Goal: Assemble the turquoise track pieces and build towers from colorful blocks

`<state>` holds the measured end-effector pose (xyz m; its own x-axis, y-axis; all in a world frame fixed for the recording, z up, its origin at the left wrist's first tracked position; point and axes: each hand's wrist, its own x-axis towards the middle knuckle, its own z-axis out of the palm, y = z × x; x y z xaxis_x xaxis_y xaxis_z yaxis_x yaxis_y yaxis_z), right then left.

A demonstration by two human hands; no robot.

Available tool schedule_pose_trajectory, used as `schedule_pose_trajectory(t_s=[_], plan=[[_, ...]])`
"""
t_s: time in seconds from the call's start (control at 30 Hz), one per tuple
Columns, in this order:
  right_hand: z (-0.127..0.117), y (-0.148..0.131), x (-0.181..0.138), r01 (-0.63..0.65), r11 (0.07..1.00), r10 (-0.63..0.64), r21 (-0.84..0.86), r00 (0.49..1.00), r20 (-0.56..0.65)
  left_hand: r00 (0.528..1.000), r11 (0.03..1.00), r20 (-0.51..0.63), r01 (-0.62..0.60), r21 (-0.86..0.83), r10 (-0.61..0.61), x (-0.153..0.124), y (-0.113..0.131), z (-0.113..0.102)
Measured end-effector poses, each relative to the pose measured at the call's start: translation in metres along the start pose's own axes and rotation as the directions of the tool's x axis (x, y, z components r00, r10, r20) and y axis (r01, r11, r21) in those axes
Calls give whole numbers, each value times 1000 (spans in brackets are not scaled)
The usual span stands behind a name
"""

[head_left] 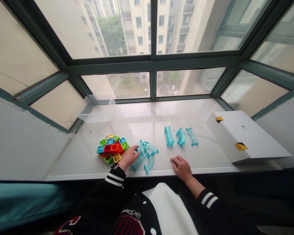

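My left hand (128, 158) reaches over the left edge of a loose pile of clear blue track pieces (150, 163), both straight and curved. Its thumb and forefinger are apart at the pile, with no piece plainly gripped between them. Close to its left lies a heap of coloured hollow blocks (112, 148) in red, green, blue and yellow. My right hand (182, 167) rests on the sill's front part, fingers loosely bent and holding nothing. Beyond it, three pieces lie in a row: a straight track (169, 136), a curved track (181, 136) and a wavy track (192, 136).
A clear plastic bin (98, 112) stands at the back left of the white marble sill (137, 114). To the right is a white box (250, 137) with yellow-and-black tape tabs. Window frames (152, 65) close off the back and sides.
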<state>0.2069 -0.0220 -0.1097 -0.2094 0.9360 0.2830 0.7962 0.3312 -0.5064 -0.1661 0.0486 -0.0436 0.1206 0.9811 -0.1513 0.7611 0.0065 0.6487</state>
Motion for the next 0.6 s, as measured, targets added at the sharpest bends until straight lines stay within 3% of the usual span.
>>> schedule_pose_trajectory(t_s=[0.33, 0.6], plan=[[-1, -1, 1, 7, 1000, -7, 3, 1000, -6, 991, 997, -132, -35, -76, 25, -10, 18, 0], [0, 0, 1, -23, 999, 23, 30, 1000, 6, 998, 943, -63, 5, -332, -28, -31, 51, 6]])
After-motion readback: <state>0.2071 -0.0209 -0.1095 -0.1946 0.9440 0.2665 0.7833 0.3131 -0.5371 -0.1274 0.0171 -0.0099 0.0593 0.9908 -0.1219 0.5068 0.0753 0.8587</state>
